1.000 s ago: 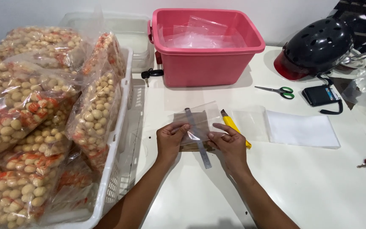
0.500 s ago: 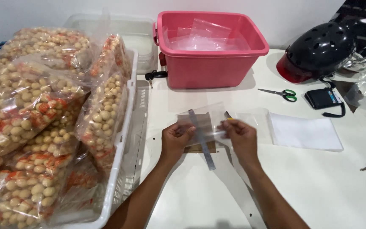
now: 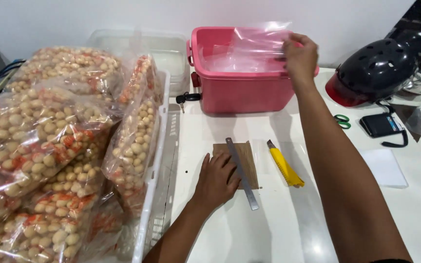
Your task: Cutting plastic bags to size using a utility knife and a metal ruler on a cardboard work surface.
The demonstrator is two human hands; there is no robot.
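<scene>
Two bare hands work well apart on the white table (image 3: 278, 229). The left hand (image 3: 216, 179) lies flat and open, palm down, near the middle of the table, its fingers spread over the left part of a small brown board (image 3: 247, 158). A metal ruler (image 3: 242, 173) lies slantwise across that board, touching the fingertips of the left hand on their right side. Just beside the board, to its right, lies a yellow utility knife (image 3: 284, 164), untouched by either hand.

The right hand (image 3: 300, 57) is stretched far across the table to the pink tub (image 3: 242, 92), where its fingers are pinched on a clear plastic bag (image 3: 257, 46) that it holds over the open top of the tub. The bag is thus at the far side of the scene, away from the left hand and the board.

To the left stands a white crate (image 3: 154, 195) heaped with bags of round pale snacks (image 3: 49, 141). A clear lidded box (image 3: 164, 48) sits behind the crate, left of the tub. On the far right rest a black helmet (image 3: 373, 68), green-handled scissors (image 3: 341, 121) and a small dark device (image 3: 380, 125). A flat stack of clear bags (image 3: 383, 168) lies right of the outstretched arm.
</scene>
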